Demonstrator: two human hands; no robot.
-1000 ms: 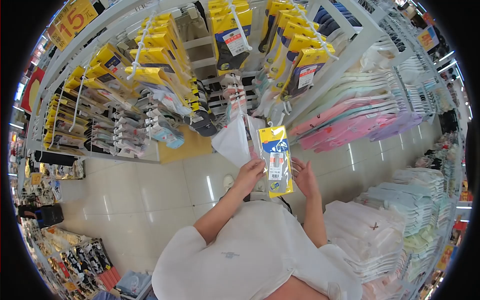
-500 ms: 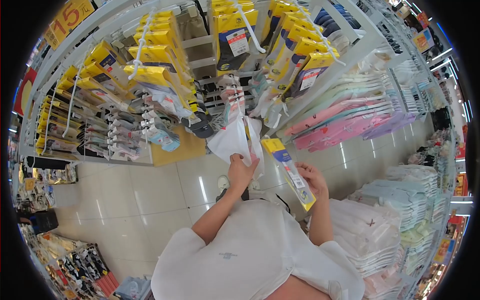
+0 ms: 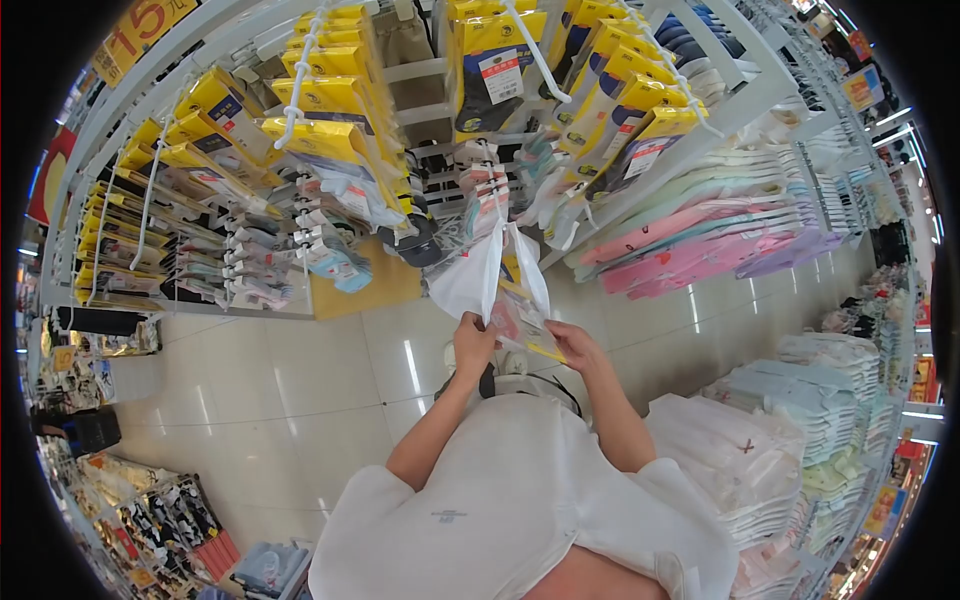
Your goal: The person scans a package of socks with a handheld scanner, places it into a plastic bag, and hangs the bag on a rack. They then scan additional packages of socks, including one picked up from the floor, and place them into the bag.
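A white plastic bag (image 3: 464, 284) hangs by its top from a hook of the display rack in front of me, its sides drawn apart. My left hand (image 3: 475, 343) is closed on the bag's left edge. At the bag's right edge, my right hand (image 3: 575, 346) is closed with its fingertips on the white plastic. A yellow-edged flat package (image 3: 546, 348) lies slanted between the bag's sides, its lower end right at my right fingers. Something pink and clear-wrapped (image 3: 508, 318) shows in the bag's opening.
Yellow-topped packages (image 3: 340, 140) hang on rack hooks ahead. Small clipped sock bundles (image 3: 335, 258) hang below them. Pink garments (image 3: 680, 262) hang to the right, with white folded clothes (image 3: 720, 450) nearer me. A cardboard box (image 3: 365, 285) stands on the tiled floor (image 3: 270, 400).
My right hand has moved left to the bag, bringing the yellow package between its sides. My left hand stays at the bag, which is now spread wider.
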